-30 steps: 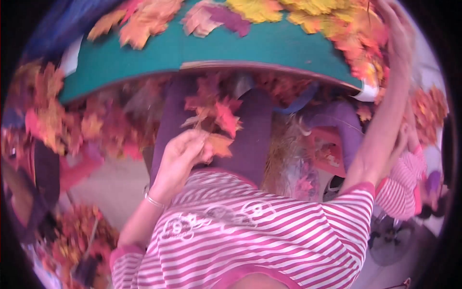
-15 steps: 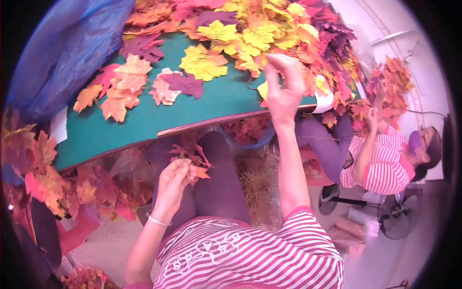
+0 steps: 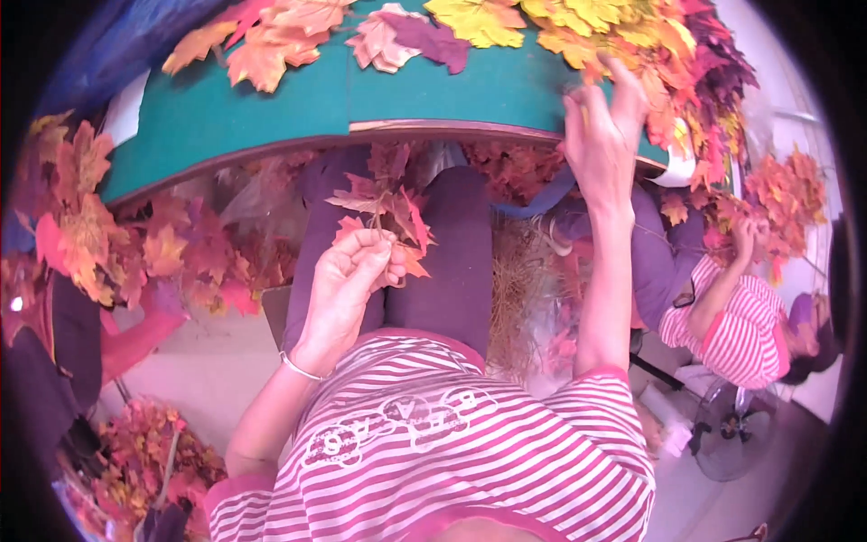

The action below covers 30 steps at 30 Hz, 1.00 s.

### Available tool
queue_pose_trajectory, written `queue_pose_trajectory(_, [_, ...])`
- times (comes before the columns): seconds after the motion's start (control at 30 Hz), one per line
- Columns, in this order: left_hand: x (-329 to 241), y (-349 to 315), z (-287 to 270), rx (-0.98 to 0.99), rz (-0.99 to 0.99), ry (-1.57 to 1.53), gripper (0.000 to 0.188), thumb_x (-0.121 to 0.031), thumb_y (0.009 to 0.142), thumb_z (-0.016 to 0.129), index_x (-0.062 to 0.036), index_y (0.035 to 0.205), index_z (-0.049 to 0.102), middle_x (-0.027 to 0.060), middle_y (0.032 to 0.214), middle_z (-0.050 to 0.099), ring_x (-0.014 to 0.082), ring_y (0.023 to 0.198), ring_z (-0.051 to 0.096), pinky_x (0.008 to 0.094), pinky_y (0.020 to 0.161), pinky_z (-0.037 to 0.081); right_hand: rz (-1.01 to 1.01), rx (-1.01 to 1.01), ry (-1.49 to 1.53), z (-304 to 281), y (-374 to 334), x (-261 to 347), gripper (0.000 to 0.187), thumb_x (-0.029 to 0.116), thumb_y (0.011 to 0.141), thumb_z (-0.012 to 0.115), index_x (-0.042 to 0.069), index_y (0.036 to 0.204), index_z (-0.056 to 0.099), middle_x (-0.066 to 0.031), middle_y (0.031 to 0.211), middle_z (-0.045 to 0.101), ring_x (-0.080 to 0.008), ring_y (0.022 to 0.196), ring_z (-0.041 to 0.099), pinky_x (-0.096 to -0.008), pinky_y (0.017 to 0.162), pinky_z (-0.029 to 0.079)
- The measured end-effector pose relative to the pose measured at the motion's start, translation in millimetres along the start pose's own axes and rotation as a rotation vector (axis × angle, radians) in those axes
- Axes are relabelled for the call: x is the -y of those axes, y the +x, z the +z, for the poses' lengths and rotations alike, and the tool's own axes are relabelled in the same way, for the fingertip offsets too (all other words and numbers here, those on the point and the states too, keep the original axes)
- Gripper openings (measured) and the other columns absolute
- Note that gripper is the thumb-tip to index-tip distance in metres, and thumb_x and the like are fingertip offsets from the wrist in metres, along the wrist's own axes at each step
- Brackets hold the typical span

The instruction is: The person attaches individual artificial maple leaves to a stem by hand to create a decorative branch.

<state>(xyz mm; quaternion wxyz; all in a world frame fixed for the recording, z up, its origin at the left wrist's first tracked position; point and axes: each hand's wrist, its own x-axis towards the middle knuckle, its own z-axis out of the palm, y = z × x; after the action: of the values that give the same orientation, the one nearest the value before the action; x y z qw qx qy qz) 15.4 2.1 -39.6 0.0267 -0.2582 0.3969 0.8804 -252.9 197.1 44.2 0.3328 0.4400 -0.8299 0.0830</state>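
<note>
My left hand [image 3: 350,269] is closed above my lap, thumb and fingers pinching the stem of a sprig of red and orange artificial maple leaves [image 3: 384,203]. The sprig's leaves stand up and out beyond my fingertips. Over the right part of the green tabletop [image 3: 262,113], close to its near edge, is my right hand [image 3: 607,144]. Its thumb and fingers are apart and slightly bent, with nothing plainly held. Just past those fingertips lies a heap of yellow and orange maple leaves [image 3: 591,41].
Pale orange leaves [image 3: 280,45] and a pink-and-purple pair [image 3: 411,38] lie along the table. Blue plastic sheeting [image 3: 99,68] hangs at the far left. More leaf bunches [image 3: 86,217] hang at the left. At the right sits another person [image 3: 727,316] handling leaves, near a fan [image 3: 736,425].
The view has tilted down toward my lap. My right hand has drawn back a little toward the table's near edge. My left hand still grips the sprig, its leaves now more upright.
</note>
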Motion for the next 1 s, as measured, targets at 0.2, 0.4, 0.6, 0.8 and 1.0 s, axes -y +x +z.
queue_pose_trajectory(0.2, [5, -4, 2, -0.061, 0.006, 0.005, 0.015, -0.012, 0.102, 0.063, -0.0022, 0.113, 0.061, 0.0046, 0.096, 0.068, 0.0083, 0.082, 0.064, 0.023, 0.075, 0.056, -0.137, 0.207, 0.512, -46, -10, 111, 0.018, -0.003, 0.075, 0.071, 0.002, 0.086, 0.059, -0.0167, 0.107, 0.067, -0.0382, 0.103, 0.066, -0.0482, 0.101, 0.05])
queue_pose_trajectory(0.4, [10, -6, 3, -0.08, 0.079, -0.016, 0.011, -0.013, 0.103, 0.061, -0.0038, 0.108, 0.061, 0.0034, 0.096, 0.068, 0.0073, 0.083, 0.064, 0.0233, 0.078, 0.054, 0.275, 0.421, 0.999, -25, -77, 168, 0.02, -0.001, 0.086, 0.074, 0.001, 0.098, 0.059, -0.0135, 0.088, 0.063, -0.0305, 0.074, 0.067, -0.0366, 0.061, 0.055])
queue_pose_trajectory(0.6, [11, -2, 4, -0.097, 0.145, -0.092, 0.009, -0.014, 0.105, 0.059, -0.0063, 0.109, 0.06, 0.0024, 0.099, 0.069, 0.007, 0.088, 0.064, 0.0242, 0.082, 0.053, 0.515, 0.311, 1.108, -22, -87, 194, 0.021, -0.001, 0.085, 0.077, -0.001, 0.102, 0.064, -0.0125, 0.093, 0.071, -0.0216, 0.08, 0.074, -0.0296, 0.068, 0.058])
queue_pose_trajectory(0.8, [11, -2, 6, -0.117, 0.161, -0.1, 0.01, -0.014, 0.105, 0.059, -0.0058, 0.109, 0.06, 0.0033, 0.101, 0.069, 0.0072, 0.089, 0.064, 0.0236, 0.082, 0.053, 0.74, 0.282, 1.187, -18, -89, 201, 0.018, -0.002, 0.086, 0.076, -0.003, 0.101, 0.066, -0.0121, 0.091, 0.072, -0.0204, 0.077, 0.074, -0.028, 0.069, 0.058])
queue_pose_trajectory(1.0, [14, -3, 5, -0.137, 0.196, -0.092, 0.01, -0.012, 0.104, 0.06, -0.004, 0.11, 0.06, 0.0038, 0.1, 0.069, 0.0074, 0.089, 0.064, 0.0237, 0.082, 0.053, 0.713, 0.312, 1.186, -17, -88, 202, 0.015, -0.003, 0.087, 0.074, -0.004, 0.1, 0.065, -0.012, 0.09, 0.072, -0.0197, 0.077, 0.075, -0.0273, 0.069, 0.059])
